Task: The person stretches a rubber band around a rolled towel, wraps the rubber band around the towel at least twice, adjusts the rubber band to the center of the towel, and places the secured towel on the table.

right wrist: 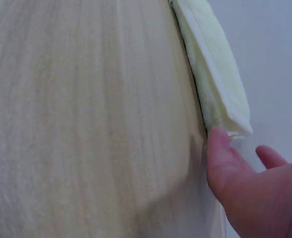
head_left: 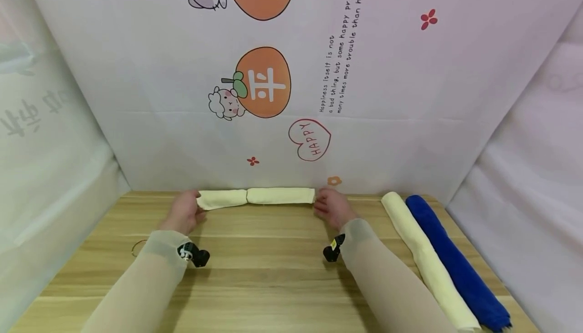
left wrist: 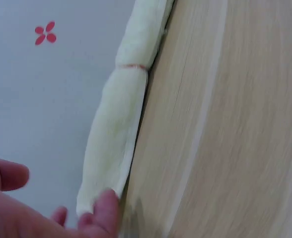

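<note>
A rolled cream towel [head_left: 280, 196] lies along the back edge of the table, cinched near its middle by a thin brownish band [left wrist: 132, 66]. At its left end is my left hand [head_left: 183, 212], fingertips right at the towel and thumb spread away in the left wrist view. My right hand [head_left: 334, 208] is at the opposite end; in the right wrist view its fingers [right wrist: 220, 153] meet the towel's end with the thumb held apart. Neither hand curls round the roll.
To the right, a second cream towel roll [head_left: 428, 257] and a blue towel roll [head_left: 455, 262] lie side by side on the wooden table [head_left: 264, 287]. A thin loop [head_left: 135, 246] sits beside my left forearm. A printed white sheet [head_left: 387, 146] rises behind the table.
</note>
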Demonstrator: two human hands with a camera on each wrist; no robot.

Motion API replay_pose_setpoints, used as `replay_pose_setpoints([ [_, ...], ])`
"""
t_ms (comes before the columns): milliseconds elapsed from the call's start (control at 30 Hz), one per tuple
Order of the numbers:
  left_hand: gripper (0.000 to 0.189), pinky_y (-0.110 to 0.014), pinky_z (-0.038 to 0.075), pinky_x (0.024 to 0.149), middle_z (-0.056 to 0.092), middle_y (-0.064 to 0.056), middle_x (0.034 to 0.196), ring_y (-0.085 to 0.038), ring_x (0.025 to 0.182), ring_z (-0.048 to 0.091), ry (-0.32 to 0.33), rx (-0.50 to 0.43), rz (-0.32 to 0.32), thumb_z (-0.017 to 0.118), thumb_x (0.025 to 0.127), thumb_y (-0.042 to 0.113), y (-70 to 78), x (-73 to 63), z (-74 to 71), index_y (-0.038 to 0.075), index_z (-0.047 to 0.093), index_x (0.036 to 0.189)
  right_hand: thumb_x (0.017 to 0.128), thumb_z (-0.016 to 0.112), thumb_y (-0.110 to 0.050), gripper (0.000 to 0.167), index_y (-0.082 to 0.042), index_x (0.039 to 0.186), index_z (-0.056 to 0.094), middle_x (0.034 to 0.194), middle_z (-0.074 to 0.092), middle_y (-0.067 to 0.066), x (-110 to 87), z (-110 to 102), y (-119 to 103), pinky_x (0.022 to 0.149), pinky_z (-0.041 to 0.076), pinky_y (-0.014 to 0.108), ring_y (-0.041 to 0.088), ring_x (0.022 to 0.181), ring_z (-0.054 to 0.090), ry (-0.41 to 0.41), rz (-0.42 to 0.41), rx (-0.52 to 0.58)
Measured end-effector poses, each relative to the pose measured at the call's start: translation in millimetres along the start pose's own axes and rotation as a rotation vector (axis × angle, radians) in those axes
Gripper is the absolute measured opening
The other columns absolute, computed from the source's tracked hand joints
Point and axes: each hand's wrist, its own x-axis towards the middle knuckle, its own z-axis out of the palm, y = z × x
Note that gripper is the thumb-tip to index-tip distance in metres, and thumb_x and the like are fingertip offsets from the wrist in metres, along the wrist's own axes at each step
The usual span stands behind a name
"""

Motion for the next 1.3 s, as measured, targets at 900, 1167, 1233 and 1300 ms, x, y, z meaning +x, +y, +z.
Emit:
replay_pose_setpoints([
  [900,0.058,-0.053,0.027,0.112,-0.012,-0.02,0.162,-0.05,0.143,0.012,-0.37,0.168,0.101,0.031,0.104,0.006,-1.2,-31.3,33.7,-0.003,0.01,0.157,0.09,0.047,0.011,0.009,0.006,0.096,0.05,0.114,0.053,0.018,-30.2,3,-3,0.095,0.041,0.049,0.03,0.101,0.051,-0.1,-0.281,-0.359],
  [1167,0.072,-0.061,0.013,0.114,0.004,-0.019,0.164,-0.042,0.147,0.008,-0.28,0.737,0.377,0.037,0.105,0.05,2.3,-81.5,65.4,0.01,0.012,0.16,0.093,0.052,-0.007,0.047,0.004,0.138,0.049,0.158,0.028,0.015,-72.5,15,-17,0.108,0.032,0.058,0.041,0.138,0.034,0.006,-0.304,-0.396],
  [1233,0.073,-0.063,0.017,0.112,0.007,-0.024,0.162,-0.049,0.143,0.014,-0.23,0.854,0.452,0.038,0.105,0.049,0.7,-93.4,73.8,0.006,0.016,0.159,0.091,0.055,-0.014,0.063,-0.006,0.151,0.036,0.157,0.031,0.014,-84.0,18,-22,0.109,0.031,0.057,0.039,0.137,0.035,0.027,-0.264,-0.37],
  [1300,0.071,-0.066,0.023,0.109,0.009,-0.027,0.161,-0.054,0.14,0.019,-0.179,0.958,0.497,0.04,0.105,0.047,-2.1,-104.3,80.9,0.004,0.02,0.158,0.091,0.056,-0.016,0.067,-0.01,0.154,0.033,0.156,0.032,0.017,-95.5,18,-26,0.11,0.03,0.058,0.04,0.138,0.034,0.032,-0.258,-0.421],
])
